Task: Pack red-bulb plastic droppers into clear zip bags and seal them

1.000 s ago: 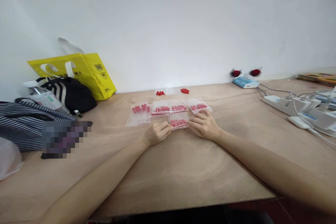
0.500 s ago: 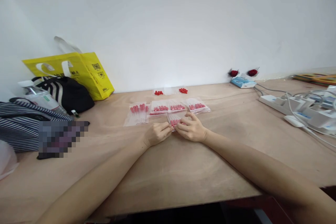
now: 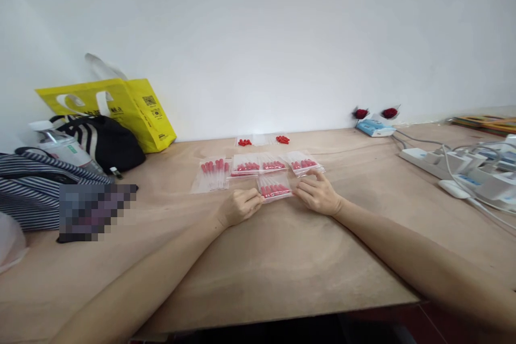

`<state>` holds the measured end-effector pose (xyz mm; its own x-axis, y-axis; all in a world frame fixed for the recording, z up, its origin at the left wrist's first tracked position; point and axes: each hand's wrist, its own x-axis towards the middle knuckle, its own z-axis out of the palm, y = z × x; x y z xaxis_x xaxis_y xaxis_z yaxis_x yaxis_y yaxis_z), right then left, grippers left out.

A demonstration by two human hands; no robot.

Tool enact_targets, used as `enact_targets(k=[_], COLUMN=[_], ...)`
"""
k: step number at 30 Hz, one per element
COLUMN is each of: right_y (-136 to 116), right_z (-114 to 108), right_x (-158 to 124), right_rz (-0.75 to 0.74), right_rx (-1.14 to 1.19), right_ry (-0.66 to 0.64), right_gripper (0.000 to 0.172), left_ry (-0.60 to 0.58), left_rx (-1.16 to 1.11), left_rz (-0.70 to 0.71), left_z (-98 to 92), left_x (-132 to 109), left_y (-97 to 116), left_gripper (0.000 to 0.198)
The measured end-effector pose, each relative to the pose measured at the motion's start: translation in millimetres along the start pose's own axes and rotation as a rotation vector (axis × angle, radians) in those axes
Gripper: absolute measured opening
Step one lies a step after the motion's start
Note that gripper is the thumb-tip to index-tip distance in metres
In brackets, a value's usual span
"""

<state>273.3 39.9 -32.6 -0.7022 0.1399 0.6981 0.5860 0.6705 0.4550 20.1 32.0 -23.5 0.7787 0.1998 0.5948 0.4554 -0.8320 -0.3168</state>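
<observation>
Between my hands lies a small clear plastic bag (image 3: 276,191) of red-tipped sticks, its near edge facing me. My left hand (image 3: 241,207) is closed in a pinch on the bag's near left corner. At the bag's right edge, the curled fingers of my right hand (image 3: 317,193) pinch the corner; its fingertips are partly hidden. Just beyond are more bags with red-tipped contents: a left bag (image 3: 213,174), a middle stack (image 3: 244,165), another bag (image 3: 273,163) beside it, and a right stack (image 3: 303,163).
Two small groups of red pieces, a left group (image 3: 244,142) and a right group (image 3: 282,140), lie near the wall. A yellow bag (image 3: 151,118), a black bag (image 3: 108,142) and a bottle (image 3: 68,150) stand left. Power strips (image 3: 427,160) with cables and a blue packet (image 3: 375,128) are right.
My right hand has slid rightward along the bag to its right edge, uncovering the red tips. My left hand stays at the left corner.
</observation>
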Motion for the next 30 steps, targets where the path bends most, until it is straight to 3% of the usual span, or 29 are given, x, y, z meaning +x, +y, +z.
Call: enact_targets(k=[3,11,13,16,19,22,24,26,28,30], right_y=[1,-18,-20,-17,-10,-1,11,26,43,57], right_z=[2,3,3,1,-3,-8,-10,-8,1,16], right_x=[0,10,9,4,2,5,9,12,13,13], right_rz=[0.026,0.246,0.298,0.425,0.678,0.894,0.99,1.067,1.079,1.02], right_rx=[0.024,0.2,0.28,0.545,0.908,1.171,1.221,1.178,1.081,0.934], right_ry=[-0.023,-0.159,-0.156,-0.08,0.025,0.14,0.231,0.324,0.383,0.359], right_gripper=[0.029,0.022,0.023,0.023,0.021,0.023,0.026,0.029,0.033,0.034], left_ry=[0.004,0.056,0.064,0.072,0.068,-0.087,-0.259,-0.389,-0.458,-0.489], left_rx=[-0.012,-0.13,-0.172,-0.121,0.098,0.266,0.254,0.193,0.17,0.196], left_rz=[-0.01,-0.003,-0.052,-0.28,-0.623,-1.023,-1.25,-1.374,-1.42,-1.416], left_z=[-1.3,-2.9,-5.5,-7.4,-4.5,-1.5,-1.3,-1.9,-2.3,-2.3], left_x=[-1,-1,-2,-9,-22,-31,-33,-33,-32,-32], left_y=[-1,3,-1,-17,-39,-57,-63,-66,-68,-70], left_gripper=[0.019,0.011,0.019,0.034,0.034,0.045,0.057,0.069,0.07,0.059])
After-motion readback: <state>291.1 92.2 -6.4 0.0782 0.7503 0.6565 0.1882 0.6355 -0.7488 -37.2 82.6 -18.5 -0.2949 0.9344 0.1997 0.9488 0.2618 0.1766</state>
